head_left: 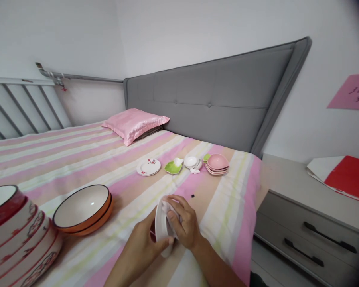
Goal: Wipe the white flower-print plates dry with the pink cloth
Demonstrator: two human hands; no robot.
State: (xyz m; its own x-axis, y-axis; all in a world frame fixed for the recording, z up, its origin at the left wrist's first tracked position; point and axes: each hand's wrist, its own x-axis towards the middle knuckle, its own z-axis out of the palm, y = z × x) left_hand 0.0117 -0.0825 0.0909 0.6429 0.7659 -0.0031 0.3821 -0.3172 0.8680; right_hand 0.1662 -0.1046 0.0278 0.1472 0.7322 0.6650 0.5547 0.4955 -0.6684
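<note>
My left hand (145, 241) is closed around a white dish (160, 223), held on edge above the striped bedsheet, thumb along its near side. My right hand (185, 223) presses its curled fingers against the same dish, with a bit of white tissue (165, 207) under them. Most of the dish's face is hidden by the fingers. Beyond the hands stand flower-patterned plates (148, 167), a green leaf-shaped dish (174, 166), small white dishes (191, 161) and a stack of pink bowls (217, 162). A crumpled white scrap (194, 171) lies by the white dishes.
Two orange bowls (83, 209) sit nested on the left, beside a tall stack of red-and-white bowls (24, 243). A pink pillow (134, 121) rests near the grey headboard (197, 91). The bed's right edge faces a grey nightstand (290, 179) with a red paper (351, 177).
</note>
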